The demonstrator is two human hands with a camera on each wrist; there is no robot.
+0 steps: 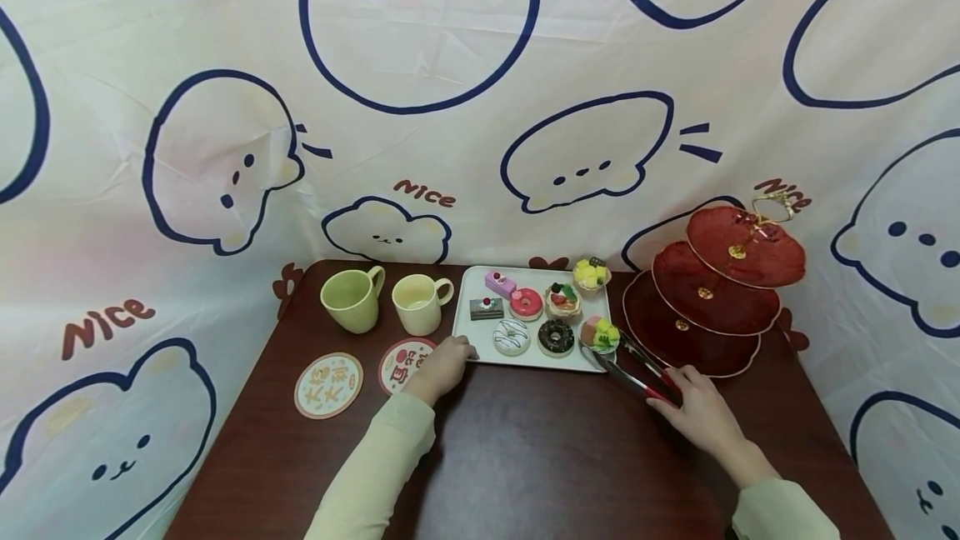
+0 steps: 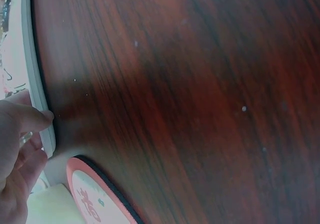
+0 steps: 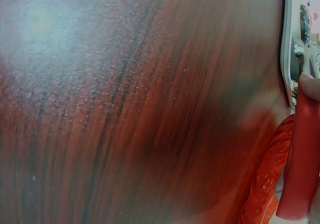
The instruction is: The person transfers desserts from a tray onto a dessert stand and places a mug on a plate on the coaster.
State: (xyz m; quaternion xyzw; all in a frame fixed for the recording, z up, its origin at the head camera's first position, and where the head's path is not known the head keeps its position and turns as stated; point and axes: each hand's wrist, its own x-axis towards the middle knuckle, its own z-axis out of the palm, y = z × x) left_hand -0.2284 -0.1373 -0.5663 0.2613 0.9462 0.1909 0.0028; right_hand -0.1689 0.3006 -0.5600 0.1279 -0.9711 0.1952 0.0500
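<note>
My left hand (image 1: 447, 363) pinches the front left corner of a white tray (image 1: 495, 355); in the left wrist view the thumb lies on its rim. My right hand (image 1: 701, 408) grips tongs with red handles (image 3: 301, 154). The tips of the tongs (image 1: 617, 369) spread around a fruit tart (image 1: 600, 335) at the tray's front right corner. Also on the tray are a black donut (image 1: 556, 337), a white donut (image 1: 512, 337), a pink donut (image 1: 526, 304), a fruit tart with berries (image 1: 562, 300), a yellow tart (image 1: 591, 274) and two cake slices (image 1: 487, 308).
A red three-tier stand (image 1: 693, 348) rises right of the tray, close to the tongs. Left of the tray stand a green mug (image 1: 352, 302) and a cream mug (image 1: 418, 307). Two round coasters (image 1: 328, 386) lie before them on the dark wooden table (image 1: 540, 457).
</note>
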